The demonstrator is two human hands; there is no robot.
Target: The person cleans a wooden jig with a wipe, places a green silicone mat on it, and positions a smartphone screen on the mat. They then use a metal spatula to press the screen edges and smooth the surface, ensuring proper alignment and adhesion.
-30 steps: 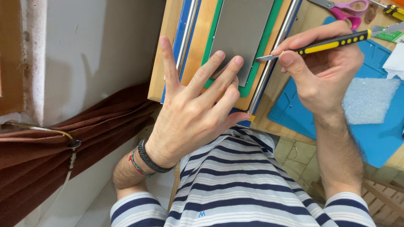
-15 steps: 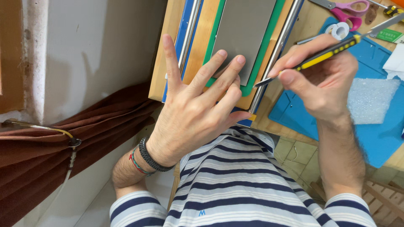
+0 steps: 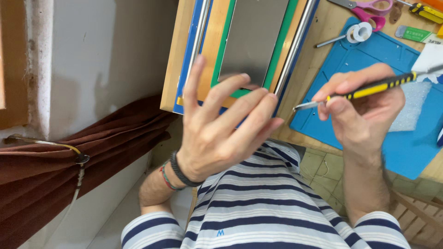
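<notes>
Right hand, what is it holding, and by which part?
The right hand pinches a yellow-and-black craft knife along its handle, near the blade end. The left hand holds nothing.

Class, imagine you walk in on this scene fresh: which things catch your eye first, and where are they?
The spread left hand hovers mid-frame before a grey metal plate on a green mat at top centre. At right, the right hand pinches a yellow-and-black craft knife over a blue silicone work mat. Pink-handled scissors lie at the top.

Wooden table (image 3: 323,50), blue mat (image 3: 364,55), pink scissors (image 3: 369,7)
</notes>
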